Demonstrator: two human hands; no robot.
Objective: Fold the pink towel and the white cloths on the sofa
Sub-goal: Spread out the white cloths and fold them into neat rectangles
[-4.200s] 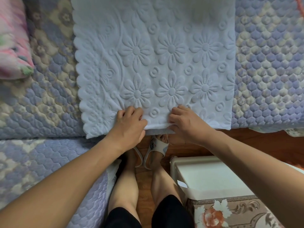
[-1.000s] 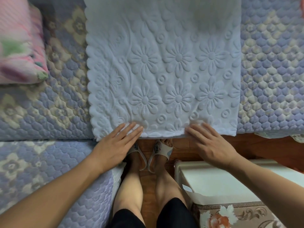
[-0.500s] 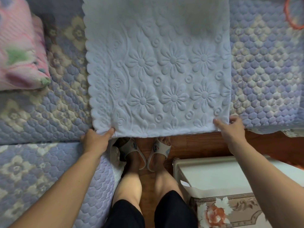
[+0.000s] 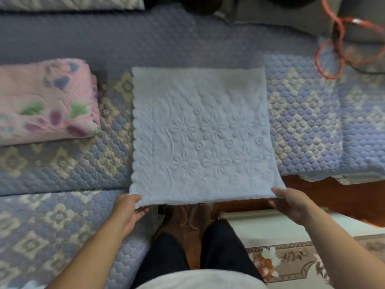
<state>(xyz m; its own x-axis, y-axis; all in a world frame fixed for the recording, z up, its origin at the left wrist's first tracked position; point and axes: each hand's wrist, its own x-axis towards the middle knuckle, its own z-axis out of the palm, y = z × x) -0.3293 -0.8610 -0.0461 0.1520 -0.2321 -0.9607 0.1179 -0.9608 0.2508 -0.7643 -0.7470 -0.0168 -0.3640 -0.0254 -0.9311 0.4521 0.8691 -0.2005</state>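
A white cloth (image 4: 206,138) with embossed flowers lies folded as a rough square on the sofa seat, its near edge lifted off the sofa's front. My left hand (image 4: 128,211) grips its near left corner, thumb on top. My right hand (image 4: 290,205) grips the near right corner the same way. A folded pink towel (image 4: 45,101) with a flower print sits on the seat to the left, apart from the cloth.
The sofa (image 4: 302,122) has a quilted lilac cover, with another section (image 4: 52,236) at my lower left. An orange cord (image 4: 333,49) lies at the back right. A white box (image 4: 270,228) stands on a patterned rug by my legs.
My hands moved from pressing flat on the cloth's near edge out to its two near corners and took hold. The near edge has come up. The view pulled back, showing more of the sofa.
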